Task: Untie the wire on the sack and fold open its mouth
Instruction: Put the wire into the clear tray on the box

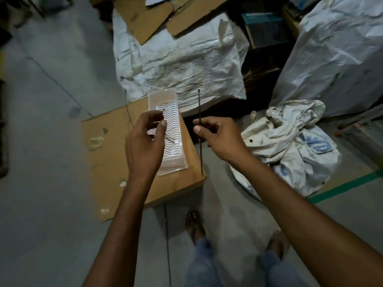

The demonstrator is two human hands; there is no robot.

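My right hand pinches a long, thin, dark wire that stands nearly upright, its ends poking out above and below my fingers. My left hand holds a shorter thin wire between thumb and fingertips, over a clear plastic tray. The sack, white cloth with blue print, lies crumpled on the floor to the right of my right hand, its top loose and rumpled. Neither hand touches the sack.
The clear ribbed plastic tray rests on a flattened cardboard box on the concrete floor. Big white woven sacks and cardboard sheets stand behind. My feet are below, with a green floor stripe at right.
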